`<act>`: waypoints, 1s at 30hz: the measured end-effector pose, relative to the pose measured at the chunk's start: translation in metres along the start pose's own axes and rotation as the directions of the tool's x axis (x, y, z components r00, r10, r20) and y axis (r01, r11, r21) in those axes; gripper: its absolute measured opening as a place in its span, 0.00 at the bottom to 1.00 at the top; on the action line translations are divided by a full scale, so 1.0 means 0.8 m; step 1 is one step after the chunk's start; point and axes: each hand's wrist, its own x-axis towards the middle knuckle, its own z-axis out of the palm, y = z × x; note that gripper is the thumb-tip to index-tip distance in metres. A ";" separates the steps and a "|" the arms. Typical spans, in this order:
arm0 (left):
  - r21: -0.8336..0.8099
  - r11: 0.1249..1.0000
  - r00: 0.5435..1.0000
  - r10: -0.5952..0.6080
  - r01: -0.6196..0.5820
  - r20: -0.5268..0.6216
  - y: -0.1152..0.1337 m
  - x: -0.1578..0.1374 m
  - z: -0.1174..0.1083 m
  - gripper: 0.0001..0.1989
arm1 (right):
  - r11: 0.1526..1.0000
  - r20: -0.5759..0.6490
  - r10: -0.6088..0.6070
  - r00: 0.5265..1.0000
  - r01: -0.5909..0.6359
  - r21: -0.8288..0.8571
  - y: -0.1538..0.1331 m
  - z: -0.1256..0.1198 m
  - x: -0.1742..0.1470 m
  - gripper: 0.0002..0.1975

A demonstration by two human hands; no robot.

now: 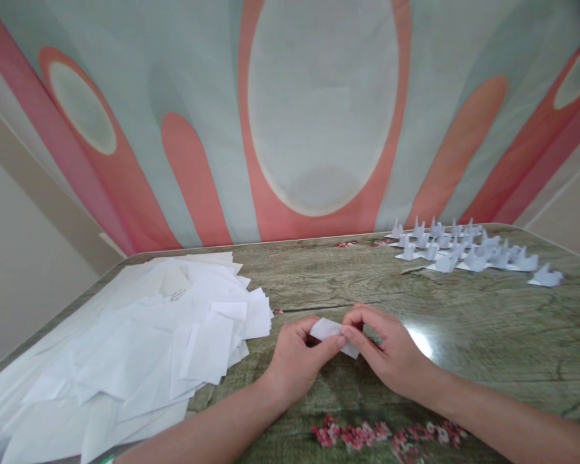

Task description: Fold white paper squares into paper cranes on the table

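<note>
A small folded piece of white paper (pixel 325 328) is held just above the table, in the lower middle of the head view. My left hand (pixel 297 354) pinches it from the left, thumb lying across its front. From the other side my right hand (pixel 384 345) grips its right part between thumb and curled index finger. Both thumb tips meet near the paper's middle. Part of the paper is hidden behind the thumbs, so its exact fold shape cannot be made out.
Loose white paper sheets (pixel 140 341) spread over the table's left side, small squares on top. Several folded white paper birds (pixel 476 258) stand at the back right. The wood-patterned table (pixel 502 341) bears printed pink flowers (pixel 352 433). A patterned backdrop (pixel 319 225) rises behind.
</note>
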 end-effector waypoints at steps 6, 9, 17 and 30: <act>0.105 0.994 0.999 0.009 -0.004 -0.043 0.002 0.000 0.000 0.16 | 1.000 0.001 0.004 1.000 -0.004 -0.010 0.001 0.000 0.001 0.08; 0.116 0.993 0.999 0.000 0.004 -0.033 0.003 0.001 -0.001 0.16 | 1.000 0.004 0.023 1.000 -0.023 -0.013 0.004 0.001 0.002 0.08; 0.111 0.994 0.999 0.020 -0.024 0.042 0.010 0.002 0.000 0.15 | 0.998 -0.021 0.053 0.998 -0.054 -0.029 0.006 0.003 0.002 0.08; 0.147 0.986 0.996 0.084 -0.081 -0.014 0.009 0.002 -0.005 0.17 | 0.997 -0.032 0.056 0.998 -0.058 -0.041 0.016 0.003 0.004 0.08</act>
